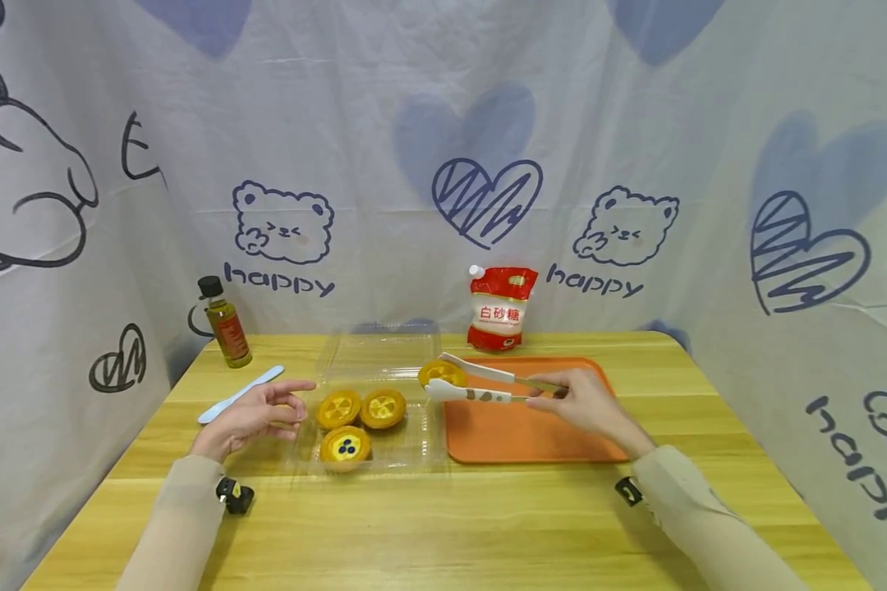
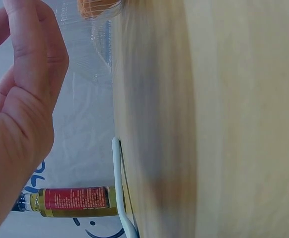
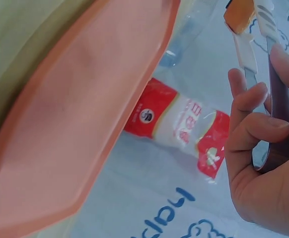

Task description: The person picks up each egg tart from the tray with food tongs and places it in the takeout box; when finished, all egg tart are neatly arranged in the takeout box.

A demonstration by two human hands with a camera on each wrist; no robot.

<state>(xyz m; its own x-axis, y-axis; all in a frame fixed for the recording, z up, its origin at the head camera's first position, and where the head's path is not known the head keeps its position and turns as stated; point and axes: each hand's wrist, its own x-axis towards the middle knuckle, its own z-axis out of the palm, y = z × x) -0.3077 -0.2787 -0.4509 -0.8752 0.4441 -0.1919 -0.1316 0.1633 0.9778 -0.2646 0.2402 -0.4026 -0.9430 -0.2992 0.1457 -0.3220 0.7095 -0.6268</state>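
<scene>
My right hand (image 1: pixel 580 400) grips a pair of tongs (image 1: pixel 491 396) with white tips and metal arms. Between the tips is a yellow tart (image 1: pixel 438 374), held up over the gap between a clear plastic box (image 1: pixel 417 439) and an orange tray (image 1: pixel 540 435). In the right wrist view, my fingers curl round the metal arms and the tart (image 3: pixel 240 16) shows at the far end. Three tarts sit in the box: two with pale yellow tops (image 1: pixel 383 409) and one with blueberries (image 1: pixel 346 446). My left hand (image 1: pixel 260 414) hovers by the box's left side, fingers loosely bent, holding nothing.
The box's clear lid (image 1: pixel 384 353) stands folded back behind its base. A light blue spatula-like tool (image 1: pixel 240 394) lies to the left, with an oil bottle (image 1: pixel 231 332) behind it. A red and white sugar pouch (image 1: pixel 498 310) stands behind the tray, before a printed curtain.
</scene>
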